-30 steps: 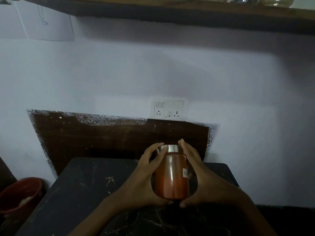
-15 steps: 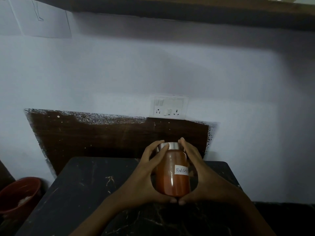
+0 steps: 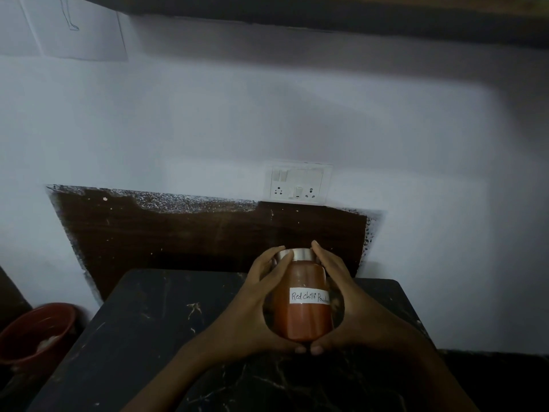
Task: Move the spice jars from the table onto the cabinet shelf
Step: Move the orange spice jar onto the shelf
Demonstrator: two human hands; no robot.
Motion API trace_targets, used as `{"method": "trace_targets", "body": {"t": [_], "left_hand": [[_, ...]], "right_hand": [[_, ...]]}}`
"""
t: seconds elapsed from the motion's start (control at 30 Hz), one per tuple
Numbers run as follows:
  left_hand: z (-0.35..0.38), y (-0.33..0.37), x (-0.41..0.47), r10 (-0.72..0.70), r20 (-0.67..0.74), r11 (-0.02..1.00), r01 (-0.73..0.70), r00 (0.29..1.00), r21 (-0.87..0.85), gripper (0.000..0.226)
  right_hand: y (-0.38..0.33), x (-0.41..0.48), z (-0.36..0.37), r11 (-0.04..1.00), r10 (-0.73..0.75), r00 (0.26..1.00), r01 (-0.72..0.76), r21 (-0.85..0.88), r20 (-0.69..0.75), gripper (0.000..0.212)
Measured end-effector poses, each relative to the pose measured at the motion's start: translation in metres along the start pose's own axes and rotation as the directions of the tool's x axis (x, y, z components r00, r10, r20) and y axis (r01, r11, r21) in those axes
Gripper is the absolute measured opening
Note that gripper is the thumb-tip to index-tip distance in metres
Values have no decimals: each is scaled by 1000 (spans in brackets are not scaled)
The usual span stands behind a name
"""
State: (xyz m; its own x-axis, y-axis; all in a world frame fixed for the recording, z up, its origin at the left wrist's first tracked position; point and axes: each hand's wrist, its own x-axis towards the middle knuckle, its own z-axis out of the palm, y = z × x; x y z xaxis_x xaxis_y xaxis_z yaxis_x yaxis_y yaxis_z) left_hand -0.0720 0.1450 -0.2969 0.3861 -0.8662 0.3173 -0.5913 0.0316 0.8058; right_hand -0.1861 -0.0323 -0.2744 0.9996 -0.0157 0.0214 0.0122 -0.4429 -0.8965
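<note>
A person's two hands cup one spice jar (image 3: 301,301) over the far right part of a dark marbled table (image 3: 142,322). The left hand (image 3: 252,307) and right hand (image 3: 350,304) press against opposite sides, thumbs nearly meeting beneath its base, fingers reaching the silver lid (image 3: 295,254). The jar has turned since a second ago: its white label (image 3: 309,297), then barely visible at the right edge, now faces front, reading "Red chilli Powder". That suggests the jar is being identified before lifting to the shelf (image 3: 326,13) far overhead.
</note>
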Motion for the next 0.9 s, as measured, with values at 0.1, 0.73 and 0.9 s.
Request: {"method": "trace_targets", "body": {"t": [0.1, 0.73, 0.9], "left_hand": [[0, 0, -3, -4, -15, 998, 3, 1000, -62, 121], [-4, 7, 5, -29, 32, 999, 27, 999, 38, 125], [-11, 21, 27, 18, 84, 997, -24, 996, 75, 127]], "right_hand": [[0, -3, -7, 998, 25, 998, -28, 56, 56, 129], [1, -4, -2, 999, -19, 999, 18, -29, -38, 124], [-10, -9, -18, 998, -20, 994, 13, -63, -107, 126]]}}
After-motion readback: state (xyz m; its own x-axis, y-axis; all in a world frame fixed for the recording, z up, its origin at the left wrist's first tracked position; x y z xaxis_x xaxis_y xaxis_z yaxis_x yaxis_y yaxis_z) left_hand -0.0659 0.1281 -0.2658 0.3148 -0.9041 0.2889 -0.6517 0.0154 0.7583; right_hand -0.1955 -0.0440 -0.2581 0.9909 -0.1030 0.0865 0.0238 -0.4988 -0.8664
